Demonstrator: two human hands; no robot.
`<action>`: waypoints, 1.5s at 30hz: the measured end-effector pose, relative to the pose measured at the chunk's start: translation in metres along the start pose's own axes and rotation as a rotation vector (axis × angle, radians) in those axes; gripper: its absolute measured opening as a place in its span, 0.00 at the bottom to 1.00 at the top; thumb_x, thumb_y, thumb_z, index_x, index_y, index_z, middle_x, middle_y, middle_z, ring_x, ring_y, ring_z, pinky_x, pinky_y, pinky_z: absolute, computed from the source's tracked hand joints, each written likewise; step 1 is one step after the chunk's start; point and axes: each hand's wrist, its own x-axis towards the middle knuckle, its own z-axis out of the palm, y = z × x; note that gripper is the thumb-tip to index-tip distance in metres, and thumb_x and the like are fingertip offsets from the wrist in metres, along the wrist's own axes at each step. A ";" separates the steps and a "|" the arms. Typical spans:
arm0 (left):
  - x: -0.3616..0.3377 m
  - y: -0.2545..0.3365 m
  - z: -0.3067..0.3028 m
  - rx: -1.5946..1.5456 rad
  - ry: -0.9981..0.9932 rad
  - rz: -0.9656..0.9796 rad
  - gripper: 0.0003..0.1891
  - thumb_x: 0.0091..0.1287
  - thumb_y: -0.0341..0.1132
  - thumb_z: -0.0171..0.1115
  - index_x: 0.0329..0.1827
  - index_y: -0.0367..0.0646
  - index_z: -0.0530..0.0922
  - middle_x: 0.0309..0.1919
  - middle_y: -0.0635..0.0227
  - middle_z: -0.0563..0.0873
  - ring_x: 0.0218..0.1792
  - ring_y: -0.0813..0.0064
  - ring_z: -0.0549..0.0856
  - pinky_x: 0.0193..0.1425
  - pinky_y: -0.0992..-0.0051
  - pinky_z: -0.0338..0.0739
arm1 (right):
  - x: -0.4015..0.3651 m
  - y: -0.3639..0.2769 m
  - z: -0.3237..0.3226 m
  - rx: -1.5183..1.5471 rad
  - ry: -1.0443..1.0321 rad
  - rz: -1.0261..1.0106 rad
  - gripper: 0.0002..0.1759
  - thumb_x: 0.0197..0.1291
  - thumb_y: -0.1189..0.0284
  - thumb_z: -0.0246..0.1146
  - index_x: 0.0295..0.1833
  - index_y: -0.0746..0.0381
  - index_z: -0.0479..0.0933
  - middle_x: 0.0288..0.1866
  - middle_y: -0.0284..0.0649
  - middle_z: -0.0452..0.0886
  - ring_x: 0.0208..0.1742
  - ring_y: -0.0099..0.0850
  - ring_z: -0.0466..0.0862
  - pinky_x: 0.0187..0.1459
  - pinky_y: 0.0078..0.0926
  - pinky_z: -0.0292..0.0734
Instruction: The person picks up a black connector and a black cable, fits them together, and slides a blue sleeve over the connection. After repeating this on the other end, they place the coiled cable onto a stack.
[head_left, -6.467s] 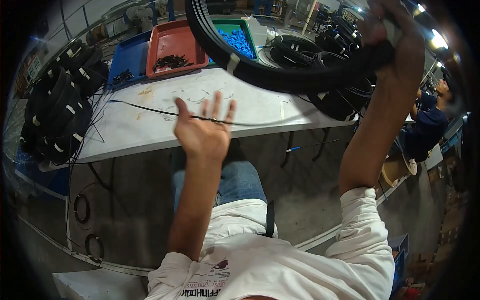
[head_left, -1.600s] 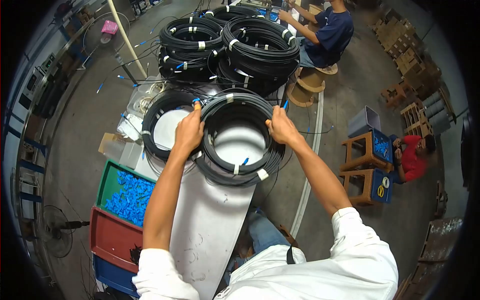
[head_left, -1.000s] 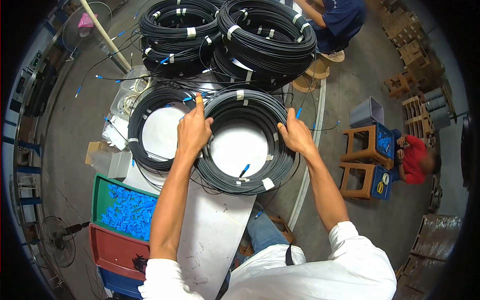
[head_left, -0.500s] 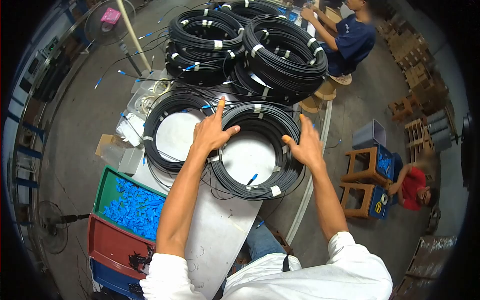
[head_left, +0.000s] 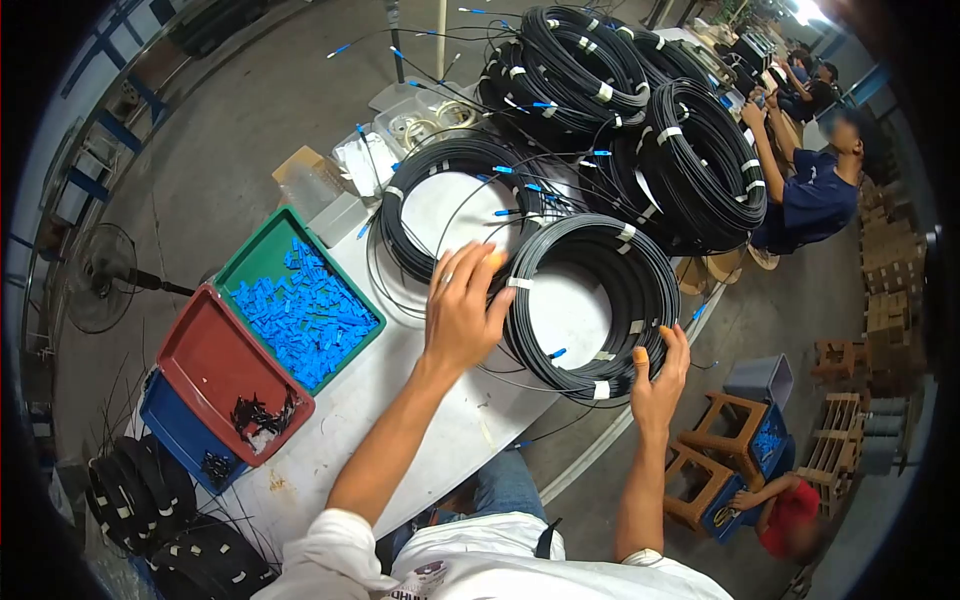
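Observation:
A thick ring of coiled black cable (head_left: 600, 388), bound with white tape, stands on the white table in front of me. Inside the ring a blue-tipped cable end (head_left: 558, 353) shows. My left hand (head_left: 462, 310) is at the ring's left side, fingers stretched and slightly bent, thumb apart, holding nothing. On the lower right rim, my right hand (head_left: 658, 385) has its thumb and fingers around the cable coil. Orange covers wrap some fingertips on both hands. Behind my left hand lies another, flatter cable coil (head_left: 400, 235).
Several stacked black coils (head_left: 585, 75) fill the table's far end. At left are a green tray (head_left: 350, 368) of blue connectors, a red tray (head_left: 215, 345) and a blue tray (head_left: 170, 415). Two co-workers sit at right, one in navy (head_left: 820, 200), one in red (head_left: 790, 515).
The view has swung left, so the table and coils appear further right. My left hand has come back from the coil's top to its left side; my right hand has slid down the right rim.

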 end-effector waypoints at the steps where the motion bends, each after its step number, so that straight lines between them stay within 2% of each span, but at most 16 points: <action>1: -0.017 0.008 -0.014 0.016 0.021 -0.037 0.24 0.64 0.37 0.67 0.62 0.38 0.76 0.62 0.53 0.79 0.67 0.47 0.74 0.73 0.52 0.64 | -0.003 -0.001 0.002 0.002 -0.003 -0.008 0.27 0.67 0.60 0.66 0.63 0.67 0.74 0.70 0.56 0.72 0.72 0.52 0.70 0.72 0.45 0.62; 4: -0.068 0.027 -0.030 0.019 0.246 -0.311 0.30 0.64 0.34 0.68 0.68 0.38 0.69 0.71 0.50 0.69 0.67 0.49 0.72 0.71 0.53 0.65 | -0.007 -0.013 0.006 0.052 0.090 -0.103 0.23 0.65 0.61 0.68 0.58 0.67 0.77 0.64 0.54 0.76 0.66 0.51 0.74 0.68 0.46 0.66; 6: -0.103 0.014 -0.010 -0.523 0.318 -0.836 0.38 0.71 0.39 0.65 0.78 0.38 0.55 0.76 0.48 0.60 0.72 0.49 0.68 0.75 0.53 0.62 | -0.010 -0.032 0.005 0.207 -0.015 -0.227 0.20 0.63 0.63 0.69 0.51 0.67 0.79 0.57 0.51 0.80 0.61 0.48 0.77 0.63 0.44 0.69; 9: -0.115 -0.001 0.016 -0.755 0.248 -0.698 0.37 0.75 0.34 0.59 0.81 0.43 0.49 0.79 0.47 0.61 0.80 0.56 0.59 0.79 0.60 0.57 | -0.015 -0.052 0.012 0.279 -0.095 -0.366 0.17 0.56 0.67 0.73 0.45 0.67 0.80 0.47 0.48 0.84 0.54 0.47 0.81 0.57 0.42 0.74; 12: -0.097 0.003 0.025 -0.739 0.128 -0.801 0.38 0.76 0.29 0.54 0.83 0.46 0.42 0.77 0.48 0.64 0.77 0.62 0.66 0.77 0.69 0.60 | -0.025 -0.076 0.018 0.371 -0.113 -0.432 0.15 0.54 0.72 0.73 0.45 0.67 0.80 0.44 0.46 0.84 0.50 0.47 0.82 0.54 0.40 0.76; 18: -0.074 -0.005 0.038 -0.846 0.087 -0.760 0.36 0.77 0.25 0.46 0.83 0.46 0.38 0.78 0.45 0.61 0.74 0.58 0.70 0.74 0.68 0.67 | -0.057 -0.112 0.031 0.501 -0.246 -0.473 0.12 0.53 0.76 0.73 0.42 0.67 0.80 0.42 0.45 0.85 0.46 0.44 0.83 0.50 0.38 0.77; 22: -0.037 -0.007 0.058 -0.638 0.094 -0.641 0.36 0.74 0.21 0.47 0.83 0.46 0.44 0.75 0.41 0.65 0.66 0.53 0.80 0.67 0.64 0.75 | -0.059 -0.121 0.038 0.515 -0.263 -0.403 0.10 0.53 0.79 0.72 0.41 0.67 0.80 0.41 0.46 0.85 0.45 0.42 0.83 0.49 0.35 0.78; 25: -0.015 -0.012 0.072 -0.532 0.052 -0.827 0.40 0.69 0.19 0.51 0.82 0.43 0.44 0.70 0.42 0.72 0.58 0.56 0.85 0.64 0.64 0.77 | -0.050 -0.118 0.032 0.509 -0.207 -0.389 0.10 0.54 0.79 0.71 0.41 0.68 0.81 0.41 0.46 0.85 0.43 0.42 0.84 0.47 0.34 0.78; 26: -0.011 -0.008 0.080 -0.494 0.241 -0.819 0.38 0.69 0.17 0.50 0.81 0.42 0.47 0.68 0.44 0.74 0.51 0.59 0.87 0.59 0.66 0.79 | -0.044 -0.115 0.029 0.496 -0.186 -0.374 0.10 0.54 0.79 0.71 0.41 0.68 0.81 0.41 0.46 0.85 0.43 0.42 0.84 0.47 0.34 0.78; 28: -0.001 -0.009 0.066 -1.041 0.531 -0.914 0.35 0.69 0.15 0.49 0.79 0.41 0.50 0.67 0.47 0.76 0.46 0.64 0.87 0.52 0.71 0.81 | -0.023 -0.106 0.022 0.473 -0.133 -0.324 0.10 0.54 0.79 0.70 0.42 0.68 0.81 0.39 0.46 0.85 0.39 0.40 0.84 0.44 0.32 0.78; 32: -0.029 -0.014 0.046 -1.119 0.746 -0.880 0.32 0.71 0.14 0.50 0.76 0.46 0.54 0.68 0.46 0.75 0.45 0.69 0.86 0.47 0.75 0.80 | 0.043 -0.085 0.036 0.609 -0.132 -0.276 0.11 0.58 0.76 0.70 0.45 0.68 0.81 0.37 0.43 0.85 0.32 0.31 0.83 0.40 0.28 0.79; 34: -0.043 -0.005 0.034 -1.171 0.881 -0.824 0.30 0.71 0.16 0.52 0.74 0.48 0.57 0.69 0.46 0.75 0.44 0.71 0.85 0.49 0.76 0.79 | 0.081 -0.098 0.036 0.449 -0.081 -0.386 0.17 0.56 0.81 0.69 0.52 0.66 0.79 0.51 0.47 0.84 0.45 0.38 0.85 0.46 0.32 0.81; 36: -0.057 -0.005 0.034 -1.133 0.876 -0.780 0.28 0.72 0.16 0.52 0.72 0.48 0.59 0.69 0.46 0.75 0.45 0.72 0.84 0.52 0.76 0.79 | 0.121 -0.121 0.044 0.150 0.169 -0.787 0.26 0.52 0.79 0.70 0.59 0.54 0.80 0.67 0.40 0.78 0.64 0.42 0.78 0.64 0.40 0.71; 38: -0.057 0.003 0.024 -1.066 0.807 -0.790 0.27 0.71 0.15 0.51 0.70 0.48 0.59 0.69 0.46 0.75 0.43 0.73 0.83 0.53 0.74 0.78 | 0.152 -0.143 0.061 0.091 -0.059 -1.046 0.39 0.46 0.76 0.74 0.68 0.49 0.73 0.75 0.35 0.70 0.74 0.39 0.70 0.68 0.39 0.68; 41: -0.056 -0.003 0.020 -1.070 0.887 -0.763 0.25 0.71 0.15 0.52 0.67 0.47 0.60 0.69 0.46 0.75 0.42 0.74 0.83 0.50 0.75 0.78 | 0.175 -0.162 0.111 -0.028 -0.326 -1.173 0.52 0.37 0.70 0.81 0.72 0.41 0.66 0.80 0.31 0.63 0.79 0.38 0.63 0.69 0.46 0.65; 45: -0.046 0.002 0.013 -1.014 0.811 -0.648 0.23 0.71 0.15 0.53 0.63 0.47 0.61 0.68 0.45 0.76 0.38 0.75 0.82 0.45 0.79 0.77 | 0.191 -0.185 0.140 -0.035 -0.042 -1.152 0.48 0.40 0.64 0.81 0.70 0.37 0.67 0.81 0.29 0.61 0.78 0.37 0.63 0.68 0.44 0.63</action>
